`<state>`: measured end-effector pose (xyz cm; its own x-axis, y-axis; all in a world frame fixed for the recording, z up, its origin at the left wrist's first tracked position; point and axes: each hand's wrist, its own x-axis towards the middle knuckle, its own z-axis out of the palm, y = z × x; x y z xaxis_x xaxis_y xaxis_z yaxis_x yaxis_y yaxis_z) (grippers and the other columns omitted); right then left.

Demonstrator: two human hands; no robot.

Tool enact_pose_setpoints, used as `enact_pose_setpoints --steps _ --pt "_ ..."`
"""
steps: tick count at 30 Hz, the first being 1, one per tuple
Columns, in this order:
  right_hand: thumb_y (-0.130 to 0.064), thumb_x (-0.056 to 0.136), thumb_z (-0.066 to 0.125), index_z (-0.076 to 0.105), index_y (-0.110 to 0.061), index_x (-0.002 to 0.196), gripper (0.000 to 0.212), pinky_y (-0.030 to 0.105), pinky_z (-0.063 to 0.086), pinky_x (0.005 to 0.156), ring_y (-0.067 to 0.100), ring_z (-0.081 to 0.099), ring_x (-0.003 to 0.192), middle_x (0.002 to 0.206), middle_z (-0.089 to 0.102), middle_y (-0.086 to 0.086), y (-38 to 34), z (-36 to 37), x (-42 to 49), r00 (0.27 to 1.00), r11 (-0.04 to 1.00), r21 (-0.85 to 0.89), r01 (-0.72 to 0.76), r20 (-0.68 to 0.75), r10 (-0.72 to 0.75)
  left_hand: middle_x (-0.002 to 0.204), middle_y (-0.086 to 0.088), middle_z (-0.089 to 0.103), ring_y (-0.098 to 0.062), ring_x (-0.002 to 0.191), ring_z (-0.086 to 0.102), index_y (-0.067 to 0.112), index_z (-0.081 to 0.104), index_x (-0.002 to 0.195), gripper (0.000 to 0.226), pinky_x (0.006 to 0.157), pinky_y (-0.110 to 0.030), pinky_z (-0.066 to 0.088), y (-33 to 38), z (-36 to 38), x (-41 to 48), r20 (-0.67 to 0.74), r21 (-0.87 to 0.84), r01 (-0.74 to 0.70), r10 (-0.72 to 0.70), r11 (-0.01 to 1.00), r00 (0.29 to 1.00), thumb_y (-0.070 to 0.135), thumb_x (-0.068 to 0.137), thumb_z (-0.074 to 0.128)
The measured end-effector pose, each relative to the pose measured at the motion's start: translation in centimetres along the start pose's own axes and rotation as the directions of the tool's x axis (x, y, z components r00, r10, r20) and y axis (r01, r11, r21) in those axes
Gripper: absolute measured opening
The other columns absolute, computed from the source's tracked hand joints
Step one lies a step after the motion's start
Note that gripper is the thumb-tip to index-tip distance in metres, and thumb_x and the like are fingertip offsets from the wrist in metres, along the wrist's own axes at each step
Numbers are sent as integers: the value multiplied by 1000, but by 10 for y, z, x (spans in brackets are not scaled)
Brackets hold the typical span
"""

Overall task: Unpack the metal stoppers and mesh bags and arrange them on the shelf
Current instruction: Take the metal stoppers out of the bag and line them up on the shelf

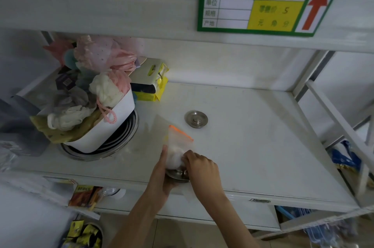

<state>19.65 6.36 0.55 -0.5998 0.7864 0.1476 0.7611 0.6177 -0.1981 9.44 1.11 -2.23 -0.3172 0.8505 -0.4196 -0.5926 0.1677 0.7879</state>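
Observation:
One round metal stopper lies flat on the white shelf, near its middle. At the shelf's front edge my left hand holds a second metal stopper from below, together with a clear zip bag that has an orange seal strip. The bag stands up above my hands with something white bunched inside. My right hand pinches the white bundle at the bag's lower end, just above the stopper.
A white tub full of mesh bath sponges sits on stacked metal rings at the shelf's left. Yellow packets lie behind it. A green price label hangs on the shelf above. Packaged goods fill the lower shelves.

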Motion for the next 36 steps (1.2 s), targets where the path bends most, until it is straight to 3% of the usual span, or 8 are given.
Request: enact_pose_setpoints --steps 4,6,9,20,24,27,31,36 --pt "-28 65 86 58 -18 60 30 20 18 40 14 56 33 40 58 1 2 -4 3 995 998 6 -64 -77 64 103 -13 74 -25 95 71 11 67 112 61 73 -38 58 -1 4 -5 54 4 -32 31 999 998 59 81 44" --pt "-28 93 57 61 -13 90 16 25 29 51 23 69 64 69 72 6 4 -6 6 996 997 50 -63 -58 66 108 -14 72 -27 100 69 10 62 120 53 72 -39 58 -3 3 -8 75 15 -43 42 999 996 49 85 54" --pt "-29 104 30 53 -13 111 29 28 32 62 30 67 88 95 72 10 9 -2 6 995 973 207 -103 23 100 117 -16 69 -30 107 66 9 56 127 50 74 -40 57 -8 -1 -8 75 33 -41 39 999 996 24 81 68" --pt "-21 98 44 28 -22 92 18 42 50 61 37 59 75 91 59 9 6 -4 0 993 927 359 107 15 -121 106 -25 68 -34 96 69 2 58 119 40 69 -40 56 -12 1 -4 -57 27 -67 69 997 996 30 91 57" --pt "-29 97 50 46 -18 105 14 37 53 80 24 53 105 125 48 3 7 -9 -14 951 858 448 250 51 -303 82 -14 68 -22 69 69 1 61 114 38 53 -28 55 -9 -2 -3 -77 58 -81 85 995 993 31 94 52" --pt "-33 93 55 53 -17 113 26 27 46 100 15 36 126 141 35 1 12 -9 -26 928 845 426 322 37 -372 94 -20 66 -27 81 68 -4 56 120 43 60 -28 57 -9 -8 -2 -61 44 -91 93 995 994 30 94 51" --pt "-15 87 64 60 -16 106 19 29 48 100 18 34 126 135 42 5 16 3 -29 917 883 251 396 -55 -396 98 -27 65 -28 77 70 -8 56 117 43 56 -31 57 -12 -10 0 -84 64 -72 78 995 993 28 95 50" --pt "-21 70 79 69 -31 83 20 33 38 98 9 57 89 86 65 -13 15 9 -25 877 881 81 465 -179 -447 81 -19 68 -20 60 68 -11 58 113 40 48 -27 54 -13 -14 2 -111 90 -69 79 994 991 24 96 49"
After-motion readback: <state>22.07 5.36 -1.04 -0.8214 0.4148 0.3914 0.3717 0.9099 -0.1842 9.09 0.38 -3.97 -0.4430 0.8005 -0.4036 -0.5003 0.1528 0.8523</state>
